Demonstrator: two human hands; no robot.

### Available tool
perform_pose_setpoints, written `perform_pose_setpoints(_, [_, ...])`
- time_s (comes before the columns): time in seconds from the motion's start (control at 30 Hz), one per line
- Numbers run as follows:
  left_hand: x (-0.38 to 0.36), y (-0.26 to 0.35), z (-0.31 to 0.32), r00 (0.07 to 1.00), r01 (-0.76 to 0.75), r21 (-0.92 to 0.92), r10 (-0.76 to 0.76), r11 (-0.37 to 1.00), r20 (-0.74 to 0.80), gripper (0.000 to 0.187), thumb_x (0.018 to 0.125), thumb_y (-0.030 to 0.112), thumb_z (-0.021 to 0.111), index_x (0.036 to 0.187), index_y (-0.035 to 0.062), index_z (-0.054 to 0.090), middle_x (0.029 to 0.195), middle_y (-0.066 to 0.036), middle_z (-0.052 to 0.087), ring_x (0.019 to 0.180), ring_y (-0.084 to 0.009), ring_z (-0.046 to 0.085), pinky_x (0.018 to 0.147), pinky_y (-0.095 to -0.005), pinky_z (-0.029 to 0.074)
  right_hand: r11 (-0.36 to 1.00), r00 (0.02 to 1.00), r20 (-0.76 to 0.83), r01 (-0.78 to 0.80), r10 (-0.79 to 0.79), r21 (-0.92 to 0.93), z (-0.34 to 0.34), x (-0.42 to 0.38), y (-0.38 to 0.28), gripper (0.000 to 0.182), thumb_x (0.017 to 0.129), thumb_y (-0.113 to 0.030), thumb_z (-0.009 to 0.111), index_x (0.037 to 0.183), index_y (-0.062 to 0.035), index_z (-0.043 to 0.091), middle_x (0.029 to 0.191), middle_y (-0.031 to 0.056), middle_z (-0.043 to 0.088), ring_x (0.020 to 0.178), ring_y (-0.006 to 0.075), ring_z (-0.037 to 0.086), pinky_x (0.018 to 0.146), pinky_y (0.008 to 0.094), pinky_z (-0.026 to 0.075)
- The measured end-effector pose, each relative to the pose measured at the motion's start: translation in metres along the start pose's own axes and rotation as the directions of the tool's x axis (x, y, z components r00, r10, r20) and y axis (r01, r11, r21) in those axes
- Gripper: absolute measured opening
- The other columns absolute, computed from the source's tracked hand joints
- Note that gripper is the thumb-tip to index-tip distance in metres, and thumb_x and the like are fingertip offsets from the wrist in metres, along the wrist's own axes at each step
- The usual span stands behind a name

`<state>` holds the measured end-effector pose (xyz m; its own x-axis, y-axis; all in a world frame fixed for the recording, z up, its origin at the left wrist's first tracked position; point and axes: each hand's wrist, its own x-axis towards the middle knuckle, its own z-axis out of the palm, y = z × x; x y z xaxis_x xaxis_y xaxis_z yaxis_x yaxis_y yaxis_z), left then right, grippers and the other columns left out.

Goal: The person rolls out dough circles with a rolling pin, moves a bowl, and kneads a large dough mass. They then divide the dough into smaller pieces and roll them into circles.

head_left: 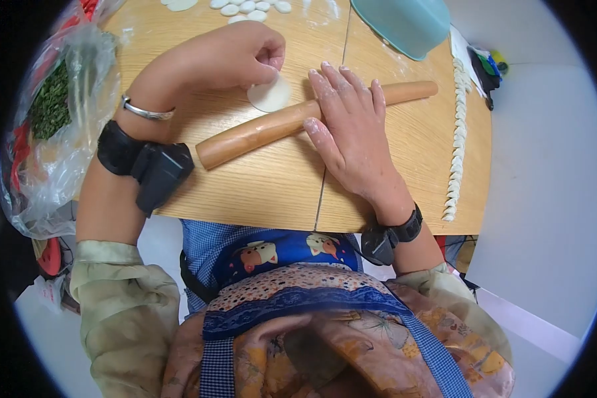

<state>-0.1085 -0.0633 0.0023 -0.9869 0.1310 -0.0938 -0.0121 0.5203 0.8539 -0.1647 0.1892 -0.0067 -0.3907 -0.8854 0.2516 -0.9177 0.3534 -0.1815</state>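
A wooden rolling pin (pixel 259 136) lies slantwise on the table, its right end farther from me. My right hand (pixel 355 126) rests flat over its middle, fingers stretched out and dusted with flour. On the far side of the pin, my left hand (pixel 262 58) is closed, thumb and fingers pinching the edge of a thin round dough wrapper (pixel 270 94). The wrapper lies flat just beside the pin. Part of its upper edge is hidden under my left hand.
Small dough pieces (pixel 245 8) sit at the far edge near flour smears. A turquoise basin (pixel 408 23) stands at the back right. A long row of folded dumplings (pixel 457 146) lines the right side. Chopped greens (pixel 52 103) in a plastic bag are at left on the wooden table (pixel 245 192).
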Motion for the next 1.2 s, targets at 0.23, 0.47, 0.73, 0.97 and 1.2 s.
perform_pose_setpoints(0.23, [-0.001, -0.001, -0.002, 0.999, 0.047, -0.034, -0.047, 0.998, -0.002, 0.01, 0.087, 0.007, 0.064, 0.095, 0.0015, 0.059, 0.072, 0.001, 0.056, 0.063, -0.0063, 0.05, 0.056, -0.0234, 0.042, 0.999, 0.998, -0.025, 0.051, -0.051, -0.01, 0.006, 0.016, 0.008, 0.059, 0.101, -0.046, 0.048, 0.14, -0.0021, 0.054, 0.147, 0.0193, 0.052, 0.141, 0.0401, 0.041, 0.118, 0.063, 0.02])
perform_pose_setpoints(0.47, [0.002, -0.004, 0.004, 0.993, 0.015, 0.069, -0.007, 0.997, -0.116, 0.013, 0.084, 0.009, 0.068, 0.091, -0.0009, 0.063, 0.071, -0.003, 0.059, 0.065, -0.01, 0.054, 0.058, -0.0273, 0.044, 0.992, 0.988, -0.098, 0.117, -0.121, -0.043, 0.026, 0.067, 0.024, 0.063, 0.103, -0.052, 0.042, 0.139, -0.0019, 0.057, 0.146, 0.0198, 0.054, 0.142, 0.0396, 0.042, 0.115, 0.064, 0.027])
perform_pose_setpoints(0.73, [0.003, -0.004, -0.001, 0.992, 0.014, 0.141, 0.004, 0.99, -0.129, 0.018, 0.08, 0.01, 0.072, 0.09, -0.0019, 0.063, 0.07, -0.007, 0.059, 0.068, -0.0143, 0.056, 0.063, -0.0309, 0.047, 0.996, 0.994, -0.063, 0.086, -0.087, -0.011, 0.019, 0.06, 0.019, 0.063, 0.101, -0.051, 0.044, 0.141, -0.0026, 0.054, 0.146, 0.0192, 0.053, 0.141, 0.0394, 0.042, 0.115, 0.0632, 0.027])
perform_pose_setpoints(0.97, [0.001, 0.009, -0.002, 0.983, 0.179, 0.29, -0.158, 0.94, -0.092, 0.021, 0.074, 0.015, 0.079, 0.079, 0.0002, 0.065, 0.067, -0.005, 0.062, 0.063, -0.0149, 0.057, 0.059, -0.0308, 0.046, 0.998, 0.998, -0.023, 0.057, -0.057, 0.006, 0.005, 0.004, 0.008, 0.062, 0.099, -0.047, 0.048, 0.146, -0.0047, 0.049, 0.147, 0.0173, 0.05, 0.141, 0.0382, 0.04, 0.119, 0.0604, 0.015])
perform_pose_setpoints(1.2, [0.0, 0.0, 0.009, 0.974, 0.001, 0.248, 0.056, 0.969, -0.222, 0.018, 0.077, 0.012, 0.075, 0.079, -0.0009, 0.064, 0.068, -0.006, 0.062, 0.064, -0.0144, 0.057, 0.06, -0.0303, 0.046, 0.999, 0.998, -0.029, 0.053, -0.053, -0.007, 0.006, 0.004, 0.008, 0.062, 0.099, -0.045, 0.05, 0.146, -0.0052, 0.049, 0.144, 0.0164, 0.052, 0.139, 0.037, 0.042, 0.12, 0.0597, 0.014])
